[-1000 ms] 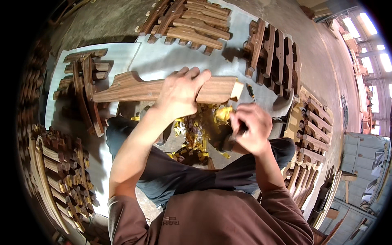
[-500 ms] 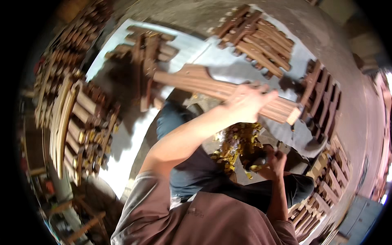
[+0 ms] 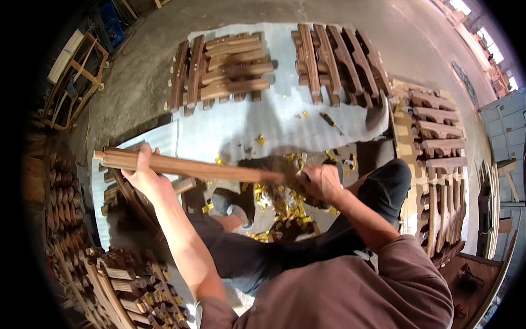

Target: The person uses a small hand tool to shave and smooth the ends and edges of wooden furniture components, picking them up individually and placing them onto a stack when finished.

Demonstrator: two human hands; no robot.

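A long brown wooden bar (image 3: 208, 168) lies level across in front of me, over my legs. Near its left end my left hand (image 3: 141, 174) is wrapped round it. My right hand (image 3: 323, 182) is closed just beyond the bar's blurred right end; whatever its fingers hold cannot be made out. Below that end, yellow and clear scraps (image 3: 282, 203) are heaped on the floor between my feet. Under my left forearm, more brown wooden pieces (image 3: 134, 200) lie partly hidden.
Stacked wooden pieces (image 3: 235, 71) and a second stack (image 3: 339, 63) rest on a pale sheet (image 3: 219, 129) ahead. A small tool (image 3: 330, 122) lies on it. More pieces (image 3: 438, 129) line my right; piles (image 3: 63, 203) stand at left. A wooden-framed cart (image 3: 76, 77) is far left.
My view has turned to the right. My left hand, holding a wooden bar, has swung to the left. My right hand has come up from low between my legs to the bar's right end.
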